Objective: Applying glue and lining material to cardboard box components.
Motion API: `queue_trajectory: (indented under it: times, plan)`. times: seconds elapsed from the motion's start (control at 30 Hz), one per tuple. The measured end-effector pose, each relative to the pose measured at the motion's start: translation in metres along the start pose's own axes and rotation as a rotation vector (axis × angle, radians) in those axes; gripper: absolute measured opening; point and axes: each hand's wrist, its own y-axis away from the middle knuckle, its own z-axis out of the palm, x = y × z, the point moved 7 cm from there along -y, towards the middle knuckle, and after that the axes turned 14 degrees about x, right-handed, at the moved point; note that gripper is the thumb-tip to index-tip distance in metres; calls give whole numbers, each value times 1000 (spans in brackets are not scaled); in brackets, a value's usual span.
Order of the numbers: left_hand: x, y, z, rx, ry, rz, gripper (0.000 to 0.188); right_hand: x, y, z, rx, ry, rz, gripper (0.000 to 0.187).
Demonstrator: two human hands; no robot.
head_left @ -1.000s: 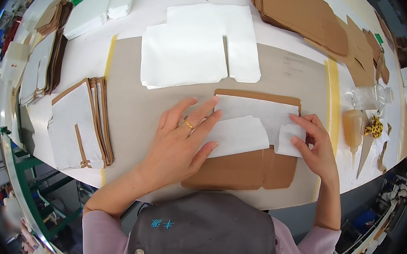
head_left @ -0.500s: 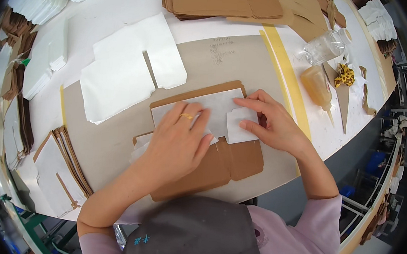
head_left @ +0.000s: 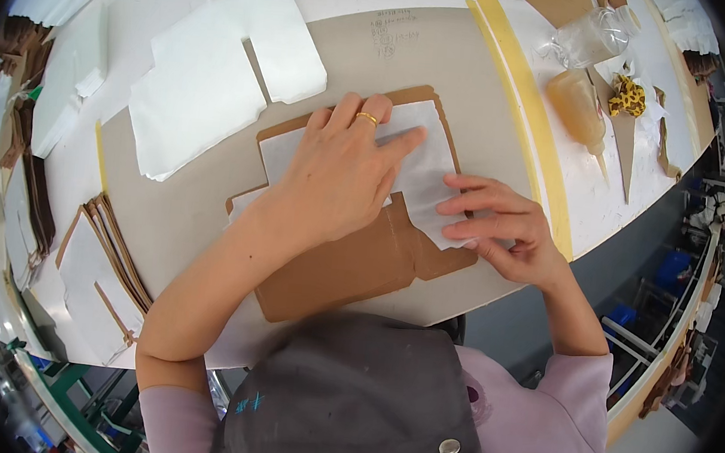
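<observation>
A brown cut piece (head_left: 333, 267), looking like leather or card, lies on the grey board in front of me, with a notch in its outline. A thin white sheet (head_left: 423, 176) covers its far part and right end. Across this sheet rests my left hand (head_left: 342, 164), a ring on one finger, its index finger stretched out and the other fingers bent; nothing shows in its grasp. At the sheet's right edge is my right hand (head_left: 505, 226), fingers apart, fingertips touching the paper and thumb lower down by the corner. My left forearm hides part of both layers.
Another notched white sheet (head_left: 211, 84) lies beyond on the grey board (head_left: 459, 304). To the right are a glue bottle (head_left: 576, 107), a clear bottle (head_left: 593, 38) and yellow tape strips (head_left: 523, 111). White-faced brown pieces (head_left: 99, 277) stand stacked at left.
The white sheet's right end, folded back before, now lies spread over the brown piece. My left hand has slid farther away and right across it. The whole view has shifted.
</observation>
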Motion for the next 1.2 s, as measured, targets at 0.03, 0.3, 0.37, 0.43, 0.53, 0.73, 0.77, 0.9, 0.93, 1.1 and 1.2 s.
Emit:
queue_trajectory:
  times: [0.03, 0.3, 0.37, 0.43, 0.53, 0.73, 0.77, 0.9, 0.93, 1.1, 1.2]
  plan:
    - [1, 1, 1, -6, -22, 9, 42, -4, 7, 4, -43, 100, -88, 27]
    - [3, 2, 4, -4, -95, 25, 44, -17, 37, 21, -122, 516, -365, 25]
    - [4, 1, 5, 1, -106, 29, 44, -18, 39, 22, -116, 534, -368, 25]
    - [3, 0, 6, -4, -120, 23, 44, -18, 41, 23, -111, 550, -372, 25]
    - [3, -2, 8, -2, -143, 24, 44, -18, 41, 22, -102, 569, -378, 24]
    - [4, -4, 7, -15, -135, 6, 46, -18, 41, 20, -100, 592, -385, 24]
    - [4, -5, 7, -7, -136, 14, 46, -17, 43, 21, -116, 609, -392, 24]
    - [5, -7, 10, -46, -169, 6, 48, -17, 51, 24, -122, 585, -343, 26]
    - [5, -7, 12, -58, -180, -4, 50, -17, 54, 24, -119, 592, -348, 26]
    - [6, -6, 16, -28, -234, -19, 55, -14, 66, 12, -141, 392, -237, 26]
    - [6, -6, 13, -27, -237, -50, 58, -14, 42, 3, -87, 382, -165, 25]
